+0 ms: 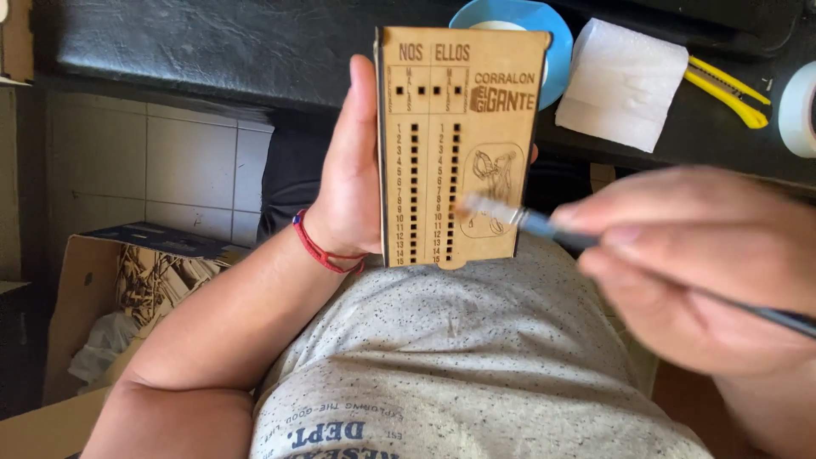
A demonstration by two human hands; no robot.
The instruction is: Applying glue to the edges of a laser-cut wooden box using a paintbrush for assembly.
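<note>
My left hand (353,174) grips a thin wooden board (480,110) upright by its left edge. The board is light brown, laser-cut, with two columns of small square holes and an engraved figure at the lower right. A red string bracelet (321,249) circles that wrist. My right hand (697,255), blurred and close to the camera, holds a slim paintbrush (544,225) with a blue ferrule and dark handle. Its pale bristle tip touches the board's face near the engraved figure.
A black worktop (212,42) runs along the top, carrying a blue bowl (552,34), a folded white cloth (625,81), a yellow utility knife (731,89) and a tape roll (799,106). At lower left stands a cardboard box (85,280) with wooden offcuts, against a tiled wall.
</note>
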